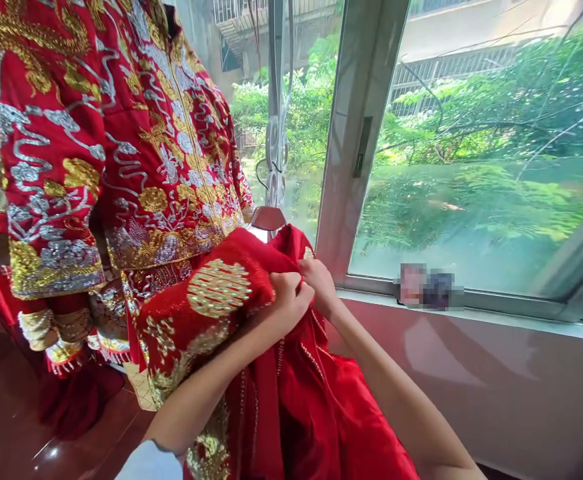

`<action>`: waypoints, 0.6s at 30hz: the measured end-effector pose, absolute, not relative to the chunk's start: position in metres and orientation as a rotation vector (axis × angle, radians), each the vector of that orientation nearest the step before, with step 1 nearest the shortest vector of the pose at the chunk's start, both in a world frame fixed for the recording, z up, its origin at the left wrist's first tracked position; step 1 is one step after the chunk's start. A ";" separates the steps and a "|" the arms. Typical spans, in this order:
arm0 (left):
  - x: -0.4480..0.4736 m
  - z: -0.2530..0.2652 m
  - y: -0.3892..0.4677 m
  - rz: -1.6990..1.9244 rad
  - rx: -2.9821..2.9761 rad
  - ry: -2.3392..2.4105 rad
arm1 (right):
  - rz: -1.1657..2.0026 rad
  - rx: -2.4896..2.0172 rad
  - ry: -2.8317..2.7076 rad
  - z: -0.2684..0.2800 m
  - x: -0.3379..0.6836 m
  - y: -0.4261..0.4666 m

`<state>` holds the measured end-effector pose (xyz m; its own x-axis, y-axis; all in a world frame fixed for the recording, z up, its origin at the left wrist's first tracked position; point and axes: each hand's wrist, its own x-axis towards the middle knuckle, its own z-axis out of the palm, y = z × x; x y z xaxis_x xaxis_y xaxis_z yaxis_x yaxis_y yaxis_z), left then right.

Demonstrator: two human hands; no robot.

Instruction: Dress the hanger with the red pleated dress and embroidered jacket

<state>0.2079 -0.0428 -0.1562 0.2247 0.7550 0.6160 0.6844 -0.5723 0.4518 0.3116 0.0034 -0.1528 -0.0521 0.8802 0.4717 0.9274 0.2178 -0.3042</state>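
In the middle of the head view hangs a red jacket (pixel 266 347) with gold sequin patches and beaded edging, its front parted. A brown hanger (pixel 268 219) shows just above and behind its collar. My left hand (pixel 291 293) grips the cloth at the neck opening, fingers curled. Beside it, my right hand (pixel 318 283) is closed on the collar's other side. Both hands are close together, and the fabric hides some fingertips.
At left stands a richly embroidered red, gold and silver outfit (pixel 171 153). A window (pixel 451 167) with a metal frame fills the back right. Small pixelated items (pixel 426 287) sit on the sill (pixel 501 319). The dark floor (pixel 6 413) is glossy.
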 end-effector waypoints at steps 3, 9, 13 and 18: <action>0.191 -0.155 -0.044 1.316 2.306 1.403 | -0.200 -1.721 -1.884 -0.152 0.307 -0.008; 0.157 -0.158 -0.033 1.316 2.132 1.442 | -0.260 -1.609 -1.878 -0.136 0.303 -0.026; 0.137 -0.165 -0.023 1.191 2.022 1.396 | -0.345 -1.296 -1.670 -0.100 0.316 0.004; 0.111 -0.163 -0.033 0.905 1.913 1.024 | 0.511 -0.916 -2.071 -0.065 0.322 0.057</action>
